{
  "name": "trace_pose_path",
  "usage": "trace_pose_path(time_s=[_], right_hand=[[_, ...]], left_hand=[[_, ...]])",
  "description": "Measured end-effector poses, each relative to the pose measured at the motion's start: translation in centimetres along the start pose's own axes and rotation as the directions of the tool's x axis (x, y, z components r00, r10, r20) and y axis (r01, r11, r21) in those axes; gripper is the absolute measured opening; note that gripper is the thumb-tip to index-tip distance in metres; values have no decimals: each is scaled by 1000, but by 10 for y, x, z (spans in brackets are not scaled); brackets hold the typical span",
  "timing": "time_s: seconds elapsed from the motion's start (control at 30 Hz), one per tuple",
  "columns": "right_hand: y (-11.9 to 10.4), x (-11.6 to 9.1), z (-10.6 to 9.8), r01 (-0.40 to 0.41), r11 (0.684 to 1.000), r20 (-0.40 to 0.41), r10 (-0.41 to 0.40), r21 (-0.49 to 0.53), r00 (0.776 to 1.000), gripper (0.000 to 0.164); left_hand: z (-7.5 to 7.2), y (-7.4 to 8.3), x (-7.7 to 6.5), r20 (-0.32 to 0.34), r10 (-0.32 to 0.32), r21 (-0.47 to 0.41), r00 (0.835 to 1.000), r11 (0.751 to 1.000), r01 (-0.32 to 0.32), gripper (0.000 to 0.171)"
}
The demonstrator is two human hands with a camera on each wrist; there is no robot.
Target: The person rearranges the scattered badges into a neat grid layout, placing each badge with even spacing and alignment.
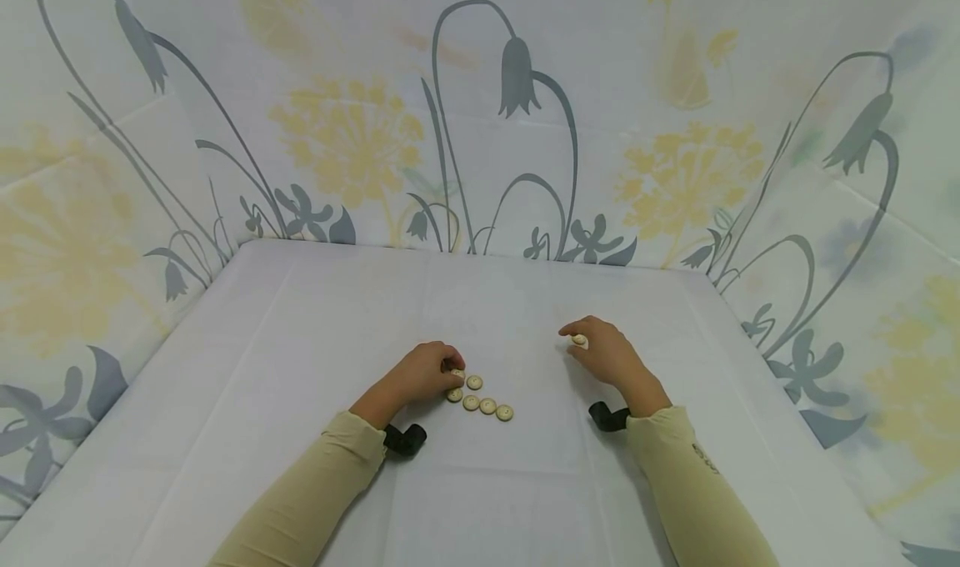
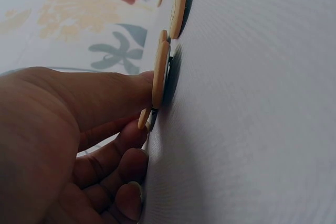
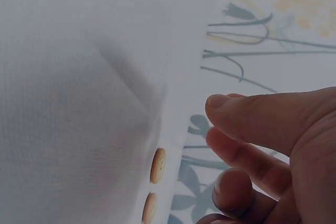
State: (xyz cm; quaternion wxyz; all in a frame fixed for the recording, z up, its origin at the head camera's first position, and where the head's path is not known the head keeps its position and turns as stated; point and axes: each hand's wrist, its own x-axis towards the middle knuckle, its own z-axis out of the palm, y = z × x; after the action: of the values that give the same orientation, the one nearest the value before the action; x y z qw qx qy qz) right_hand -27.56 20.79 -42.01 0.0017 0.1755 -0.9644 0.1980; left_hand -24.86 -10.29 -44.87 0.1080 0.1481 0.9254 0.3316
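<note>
In the head view my left hand (image 1: 423,371) pinches a pale wooden button (image 1: 457,373) between thumb and fingers, low over the cloth. Around its fingertips lie several more such buttons, a single one (image 1: 475,382) just right of the fingers and a slanting row (image 1: 487,406) below. The left wrist view shows the thumb right at a button (image 2: 160,74) seen edge-on. My right hand (image 1: 603,352) reaches forward with thumb and fingers apart, and another button (image 1: 579,340) shows in that gap. Two buttons (image 3: 158,166) stand out beyond the fingers in the right wrist view.
A white cloth (image 1: 510,484) covers the table. Patterned fabric walls (image 1: 480,158) with grey and yellow flowers rise at the back and both sides. Dark wrist-worn pieces (image 1: 405,440) stick out beside both sleeves.
</note>
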Motion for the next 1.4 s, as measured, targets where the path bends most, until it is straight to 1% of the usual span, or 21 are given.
trace_pose_path(time_s=[0.27,0.47,0.7,0.9,1.03,1.13,1.27,1.4], right_hand=[[-11,-4,1,27,999,12,-27,-35,1000,29],[-15,-7,3,59,998,1,-59,-32,998,28],[-21,-10,6,62,998,43,-61,-22,997,28],[-23,-13,11,63,997,44,-61,-53,997,27],[-27,-15,14,84,994,43,-82,-68,996,27],[-31,-16,15,111,991,45,-108,-75,993,28],[-36,-17,18,122,990,60,-118,-75,991,29],[-41,-19,22,123,990,77,-117,-73,990,29]], left_hand=[[-1,0,-1,-3,6,0,1000,1000,-6,17],[-1,0,0,0,7,3,1000,1000,-7,17],[-1,0,-1,1,9,-4,1000,1000,-9,17],[-2,0,-1,7,-6,-6,1000,1000,7,17],[-2,0,-1,7,-14,-8,1000,1000,14,18],[-2,0,-2,2,-3,-6,1000,1000,3,18],[-2,1,-3,-3,10,-7,1000,1000,-10,18],[-2,2,-3,-7,5,-8,1000,1000,-5,17]])
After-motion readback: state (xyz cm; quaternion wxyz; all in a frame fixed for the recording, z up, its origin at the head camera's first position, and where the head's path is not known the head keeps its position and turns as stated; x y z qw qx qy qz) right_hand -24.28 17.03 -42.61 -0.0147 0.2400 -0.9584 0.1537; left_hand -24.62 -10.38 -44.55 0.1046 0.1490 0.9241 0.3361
